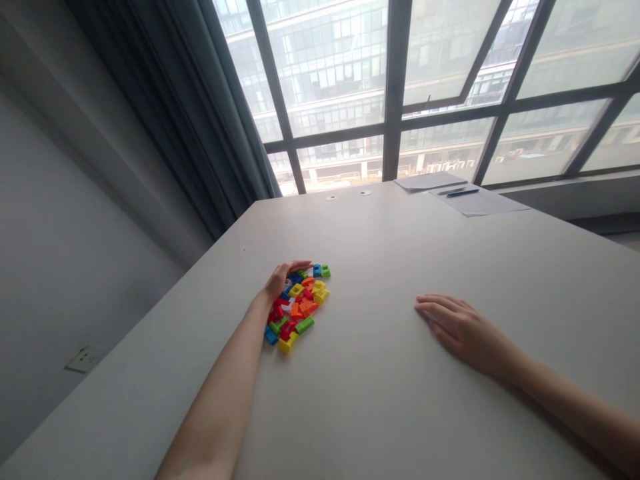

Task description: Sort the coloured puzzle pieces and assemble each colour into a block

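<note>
A loose heap of small plastic building blocks (301, 307) in red, orange, yellow, green, blue and white lies on the white table (360, 400), left of the middle. My left hand (285, 275) curves around the heap's far left side, its fingers stretched out along the back edge and its palm facing the blocks. It touches or nearly touches them, and no block shows gripped in it. Well to the right of the heap, my right hand (450, 325) rests flat on the table with its fingers extended and nothing in them.
Sheets of paper (490, 204) with a dark blue pen (463, 193) lie at the table's far right edge. Two small white discs (366, 193) sit at the back edge. Behind stand a large window (325, 67) and a dark curtain (200, 100); a wall socket (84, 359) is at left.
</note>
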Demonstrator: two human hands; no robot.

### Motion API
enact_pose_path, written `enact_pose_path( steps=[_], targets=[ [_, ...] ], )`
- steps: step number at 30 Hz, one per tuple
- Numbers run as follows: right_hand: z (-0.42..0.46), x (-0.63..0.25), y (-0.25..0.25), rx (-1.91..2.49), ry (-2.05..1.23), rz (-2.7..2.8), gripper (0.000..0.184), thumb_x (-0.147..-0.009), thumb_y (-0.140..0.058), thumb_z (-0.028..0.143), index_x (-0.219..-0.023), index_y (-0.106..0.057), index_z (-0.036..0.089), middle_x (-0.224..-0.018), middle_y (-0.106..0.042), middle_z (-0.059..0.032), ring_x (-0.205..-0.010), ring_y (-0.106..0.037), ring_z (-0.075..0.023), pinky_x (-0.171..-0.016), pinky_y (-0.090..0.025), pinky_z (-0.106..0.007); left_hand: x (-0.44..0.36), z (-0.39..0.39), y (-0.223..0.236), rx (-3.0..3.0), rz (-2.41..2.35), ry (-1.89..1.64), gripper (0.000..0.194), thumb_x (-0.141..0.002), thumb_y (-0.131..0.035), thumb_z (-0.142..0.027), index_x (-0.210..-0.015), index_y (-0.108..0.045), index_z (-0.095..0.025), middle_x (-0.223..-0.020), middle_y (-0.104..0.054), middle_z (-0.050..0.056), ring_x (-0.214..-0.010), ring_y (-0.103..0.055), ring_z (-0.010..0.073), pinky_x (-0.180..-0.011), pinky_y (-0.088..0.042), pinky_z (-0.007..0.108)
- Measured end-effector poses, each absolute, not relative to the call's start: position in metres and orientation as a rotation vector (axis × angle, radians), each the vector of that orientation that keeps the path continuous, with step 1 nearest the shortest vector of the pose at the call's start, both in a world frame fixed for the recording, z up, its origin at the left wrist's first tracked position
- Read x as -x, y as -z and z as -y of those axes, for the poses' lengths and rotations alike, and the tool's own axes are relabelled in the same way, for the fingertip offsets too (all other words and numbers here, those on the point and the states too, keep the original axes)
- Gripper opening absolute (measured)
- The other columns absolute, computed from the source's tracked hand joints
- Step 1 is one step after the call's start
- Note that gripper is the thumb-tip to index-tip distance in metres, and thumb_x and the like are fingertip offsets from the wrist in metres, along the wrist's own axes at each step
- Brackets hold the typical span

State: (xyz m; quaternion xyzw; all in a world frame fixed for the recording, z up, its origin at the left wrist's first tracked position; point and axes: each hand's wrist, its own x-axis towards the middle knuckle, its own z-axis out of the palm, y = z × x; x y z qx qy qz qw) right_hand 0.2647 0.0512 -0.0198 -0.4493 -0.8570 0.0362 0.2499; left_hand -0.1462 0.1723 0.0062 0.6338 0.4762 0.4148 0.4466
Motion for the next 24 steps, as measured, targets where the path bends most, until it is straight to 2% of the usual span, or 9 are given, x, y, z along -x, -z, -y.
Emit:
enact_pose_path(
  steps=[12, 20, 24],
  targets=[
    [-0.050, -0.262, 0.015, 1.219, -0.108, 2.335, 0.032, -0.090, -0.046, 0.023, -0.115, -0.064, 0.025, -0.125, -0.065, -0.0089, -0.115, -0.061, -0.0242, -0.096, -0.051, -0.043, 0.047, -0.179, 0.002, -1.608, -0.972, -0.871, 0.054, -0.082, -0.035, -0.043, -0.108, -0.070, -0.012, -0.113, -0.072, 0.010, -0.116, -0.061, 0.0293, -0.102, -0.045, 0.044],
    [-0.050, -0.262, 0.015, 1.224, -0.117, 2.331, 0.031, -0.089, -0.047, 0.023, -0.114, -0.064, 0.026, -0.126, -0.065, -0.0081, -0.115, -0.060, -0.0244, -0.096, -0.050, -0.043, 0.009, -0.165, -0.001, -1.661, -0.942, -0.749, 0.051, -0.083, -0.034, -0.039, -0.106, -0.072, -0.014, -0.100, -0.076, 0.008, -0.110, -0.063, 0.0282, -0.104, -0.041, 0.044],
    [-0.051, -0.264, 0.015, 1.222, -0.186, 2.315, 0.031, -0.089, -0.047, 0.023, -0.115, -0.064, 0.026, -0.127, -0.064, -0.0073, -0.117, -0.059, -0.0243, -0.098, -0.049, -0.043, 0.004, -0.160, -0.006, -1.648, -0.887, -0.720, 0.051, -0.086, -0.032, -0.039, -0.110, -0.070, -0.016, -0.112, -0.073, 0.008, -0.117, -0.061, 0.0269, -0.106, -0.041, 0.044]
  ],
)
